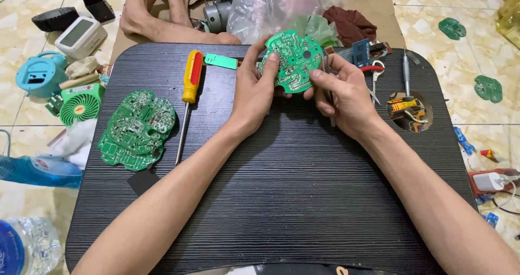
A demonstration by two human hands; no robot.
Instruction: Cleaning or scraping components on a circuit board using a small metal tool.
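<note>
A black wood-grain desk is sitting on a tiled floor. At its left a large green circuit board and a yellow-handled screwdriver are lying, the screwdriver's shaft pointing toward the person. The left hand and right hand are both grasping a round green circuit board, solder side up, above the desk's far edge. A clear plastic bag behind is hiding its contents.

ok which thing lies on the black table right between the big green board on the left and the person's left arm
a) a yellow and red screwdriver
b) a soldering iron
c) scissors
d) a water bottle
a: the yellow and red screwdriver lies on the black table between the big green board and the left hand, which with the right hand holds a smaller green circuit board.
</note>
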